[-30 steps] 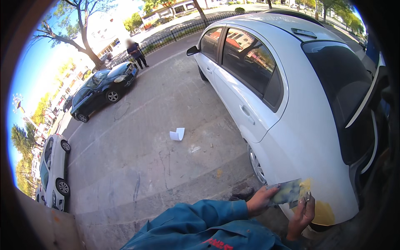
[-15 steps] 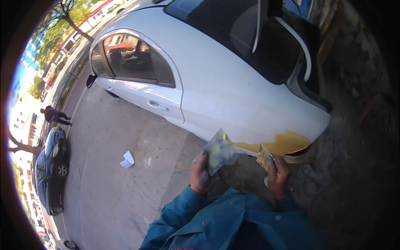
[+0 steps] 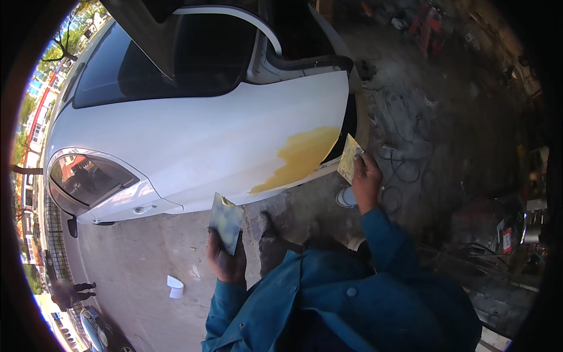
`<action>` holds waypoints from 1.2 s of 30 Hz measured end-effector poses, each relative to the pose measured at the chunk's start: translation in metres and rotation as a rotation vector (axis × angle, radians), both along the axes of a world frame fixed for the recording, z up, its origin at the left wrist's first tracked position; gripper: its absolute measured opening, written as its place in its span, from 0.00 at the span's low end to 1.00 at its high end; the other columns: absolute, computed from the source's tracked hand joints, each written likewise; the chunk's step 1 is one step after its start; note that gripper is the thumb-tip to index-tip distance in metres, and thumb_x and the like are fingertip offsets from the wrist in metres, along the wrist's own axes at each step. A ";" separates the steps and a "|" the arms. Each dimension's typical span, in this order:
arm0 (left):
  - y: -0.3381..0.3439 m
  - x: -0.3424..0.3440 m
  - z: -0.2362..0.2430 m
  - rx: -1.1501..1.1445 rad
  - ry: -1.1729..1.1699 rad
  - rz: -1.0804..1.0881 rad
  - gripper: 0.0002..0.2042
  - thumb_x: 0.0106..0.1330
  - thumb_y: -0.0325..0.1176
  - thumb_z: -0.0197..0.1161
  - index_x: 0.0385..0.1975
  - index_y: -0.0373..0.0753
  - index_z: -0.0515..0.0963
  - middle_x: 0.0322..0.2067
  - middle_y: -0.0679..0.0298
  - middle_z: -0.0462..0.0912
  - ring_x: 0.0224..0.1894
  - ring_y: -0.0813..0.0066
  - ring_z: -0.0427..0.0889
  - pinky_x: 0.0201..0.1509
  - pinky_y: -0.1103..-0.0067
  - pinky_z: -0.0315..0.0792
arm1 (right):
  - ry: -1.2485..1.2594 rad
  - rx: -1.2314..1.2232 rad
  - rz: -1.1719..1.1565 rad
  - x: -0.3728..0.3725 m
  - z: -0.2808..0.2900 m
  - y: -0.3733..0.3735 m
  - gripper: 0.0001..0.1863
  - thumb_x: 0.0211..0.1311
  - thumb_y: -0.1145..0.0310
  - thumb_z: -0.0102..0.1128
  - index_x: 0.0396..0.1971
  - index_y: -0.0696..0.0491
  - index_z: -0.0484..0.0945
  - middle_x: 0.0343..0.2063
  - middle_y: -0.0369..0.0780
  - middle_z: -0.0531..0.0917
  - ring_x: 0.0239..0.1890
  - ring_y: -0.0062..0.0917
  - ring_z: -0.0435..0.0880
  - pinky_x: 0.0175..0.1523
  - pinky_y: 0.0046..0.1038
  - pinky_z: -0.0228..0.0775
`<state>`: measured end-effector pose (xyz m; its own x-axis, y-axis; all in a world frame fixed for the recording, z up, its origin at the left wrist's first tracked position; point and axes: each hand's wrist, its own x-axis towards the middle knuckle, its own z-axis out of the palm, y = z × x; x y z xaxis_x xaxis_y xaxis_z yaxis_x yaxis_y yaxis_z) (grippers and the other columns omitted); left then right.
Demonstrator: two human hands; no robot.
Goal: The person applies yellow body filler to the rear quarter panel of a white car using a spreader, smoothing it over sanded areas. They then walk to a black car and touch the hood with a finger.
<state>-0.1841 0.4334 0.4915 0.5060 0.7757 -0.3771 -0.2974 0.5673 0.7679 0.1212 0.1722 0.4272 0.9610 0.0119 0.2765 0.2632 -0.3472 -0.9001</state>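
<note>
My left hand grips a flat, grey-green rectangular plate smeared with pale yellow, its face tilted upward. In my right hand is a smaller putty spreader, coated in yellow and pinched at its lower edge. Ahead stands a white car, whose rear side panel carries a broad patch of yellow filler. The spreader is just right of that patch, beside the car's rear end, and seems apart from it. The plate is in front of the car's lower side edge, nearer to me.
A round tub stands on the ground below my right hand. White paper lies on the pavement to the left. Cables and assorted clutter are at the right. A person and a parked car appear far left.
My view has swung to the right, showing the car's rear end and the cluttered ground. Both hands have moved farther apart, each keeping its tool, the right one now higher beside the rear end.
</note>
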 end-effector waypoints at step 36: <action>0.006 -0.026 -0.012 -0.129 -0.072 0.083 0.23 0.85 0.47 0.56 0.70 0.40 0.77 0.66 0.60 0.84 0.66 0.59 0.84 0.72 0.58 0.74 | 0.048 -0.276 0.256 -0.068 -0.131 0.057 0.19 0.73 0.71 0.66 0.61 0.57 0.85 0.45 0.51 0.87 0.45 0.53 0.88 0.50 0.48 0.82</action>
<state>-0.2097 0.4393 0.4797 0.4720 0.7635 -0.4408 -0.3990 0.6308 0.6655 0.0535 0.2287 0.2960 0.9290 0.3210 0.1843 0.3329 -0.5071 -0.7950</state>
